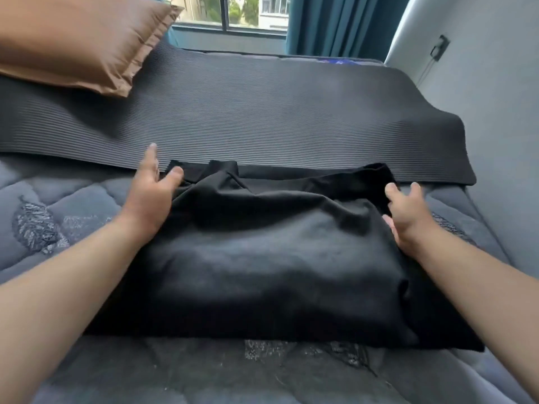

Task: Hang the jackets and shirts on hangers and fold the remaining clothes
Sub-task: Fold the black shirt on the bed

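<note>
Where the grey-blue quilted bedspread (73,205) meets a dark ribbed mat (262,118), a black garment (262,258) is laid across the bed, rumpled and creased, with its far edge lapping onto the near border of the mat. What kind of garment it is cannot be told from the folds. 2 bare forearms are stretched over the bed, 1 at each side of the cloth.

The left hand (148,193) is placed at the far left corner of the garment. Its fingers are held straight and point out over the mat, while the thumb (175,174) is laid against the corner of the cloth. Nothing is clasped in it.

The right hand (409,217) is set at the right edge of the garment, near the far right corner. Its fingers (391,191) are spread and loosely raised, and no cloth is seen to be pinched between them; the underside of the hand is brushed by the fabric.

Leaf patterns are stitched into the bedspread. A brown pillow (78,39) is propped on the mat at the far left. Beyond the bed, a window (227,10) is flanked by a teal curtain (335,21), and a small fitting (440,46) is fixed to the pale wall (481,112) on the right.
</note>
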{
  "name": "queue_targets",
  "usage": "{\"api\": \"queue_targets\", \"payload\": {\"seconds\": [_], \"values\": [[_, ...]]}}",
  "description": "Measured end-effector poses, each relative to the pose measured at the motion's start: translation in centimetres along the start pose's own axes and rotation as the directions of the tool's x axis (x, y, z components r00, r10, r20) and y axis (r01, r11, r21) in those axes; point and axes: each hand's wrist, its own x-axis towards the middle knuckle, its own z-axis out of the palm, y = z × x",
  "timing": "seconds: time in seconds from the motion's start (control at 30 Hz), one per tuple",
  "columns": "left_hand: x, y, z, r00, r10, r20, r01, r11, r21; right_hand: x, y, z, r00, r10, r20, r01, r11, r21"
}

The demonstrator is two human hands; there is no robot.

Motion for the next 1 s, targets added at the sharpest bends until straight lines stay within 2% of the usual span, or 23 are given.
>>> {"api": "queue_targets", "payload": {"seconds": [0.03, 0.07, 0.1, 0.13, 0.17, 0.2, 0.23, 0.3, 0.5, 0.6, 0.73, 0.77, 0.83, 0.9, 0.93, 0.97, 1.0], "values": [[-1.9, -0.2, 0.4, 0.983, 0.159, 0.093, -0.175, 0.965, 0.196, -0.8, 0.0, 0.2, 0.995, -0.092, 0.037, 0.098, 0.966, -0.239], [-3.8, -0.5, 0.9, 0.92, 0.318, 0.228, -0.385, 0.837, 0.389, -2.0, 0.3, 0.5, 0.969, -0.214, 0.123, 0.247, 0.848, -0.47], [-5.3, -1.0, 1.4, 0.819, 0.43, 0.379, -0.573, 0.62, 0.535, -3.4, 1.0, 0.9, 0.905, -0.339, 0.258, 0.424, 0.67, -0.609], [-6.2, -1.4, 2.1, 0.734, 0.452, 0.507, -0.676, 0.413, 0.611, -4.9, 1.9, 1.7, 0.822, -0.405, 0.4, 0.563, 0.48, -0.672], [-6.6, -1.8, 2.7, 0.722, 0.38, 0.578, -0.687, 0.294, 0.665, -6.0, 2.9, 2.5, 0.77, -0.383, 0.511, 0.629, 0.316, -0.71], [-6.4, -2.1, 3.1, 0.767, 0.266, 0.583, -0.64, 0.253, 0.726, -6.6, 3.9, 3.3, 0.751, -0.328, 0.573, 0.645, 0.182, -0.742], [-5.7, -2.5, 3.4, 0.828, 0.165, 0.536, -0.561, 0.254, 0.788, -6.7, 4.9, 3.9, 0.759, -0.264, 0.595, 0.633, 0.087, -0.769], [-4.3, -4.3, 3.7, 0.894, 0.028, 0.447, -0.44, 0.243, 0.865, -5.8, 6.9, 4.3, 0.796, -0.193, 0.574, 0.588, 0.017, -0.809], [-3.4, -8.4, 4.7, 0.91, 0.024, 0.413, -0.401, 0.297, 0.866, -3.7, 10.3, 4.5, 0.814, -0.232, 0.532, 0.561, 0.084, -0.823], [-2.8, -8.4, 5.0, 0.916, 0.026, 0.401, -0.389, 0.31, 0.868, -3.2, 9.9, 4.5, 0.824, -0.221, 0.522, 0.552, 0.097, -0.828], [-3.2, -7.1, 4.9, 0.903, -0.049, 0.427, -0.394, 0.305, 0.867, -4.3, 8.7, 4.3, 0.82, -0.193, 0.539, 0.564, 0.119, -0.817], [-4.0, -6.6, 4.7, 0.905, -0.042, 0.424, -0.388, 0.328, 0.861, -5.2, 8.3, 4.0, 0.828, -0.214, 0.518, 0.554, 0.175, -0.814], [-6.9, -5.6, 3.7, 0.94, 0.029, 0.341, -0.311, 0.486, 0.817, -8.4, 7.9, 3.0, 0.838, -0.337, 0.429, 0.538, 0.379, -0.753], [-11.7, -5.1, 2.6, 0.979, 0.14, 0.148, -0.203, 0.646, 0.736, -12.8, 9.0, 1.5, 0.806, -0.509, 0.301, 0.563, 0.507, -0.652], [-14.4, -5.1, 2.2, 0.987, 0.16, 0.02, -0.126, 0.687, 0.715, -15.2, 10.0, 0.6, 0.824, -0.524, 0.216, 0.527, 0.567, -0.633], [-16.9, -5.2, 1.9, 0.987, 0.119, -0.105, -0.014, 0.725, 0.688, -17.5, 10.8, -0.3, 0.889, -0.45, 0.088, 0.404, 0.679, -0.613], [-19.0, -5.1, 1.7, 0.971, 0.019, -0.237, 0.138, 0.768, 0.626, -19.3, 11.8, -0.9, 0.961, -0.265, -0.077, 0.183, 0.82, -0.542]]}}
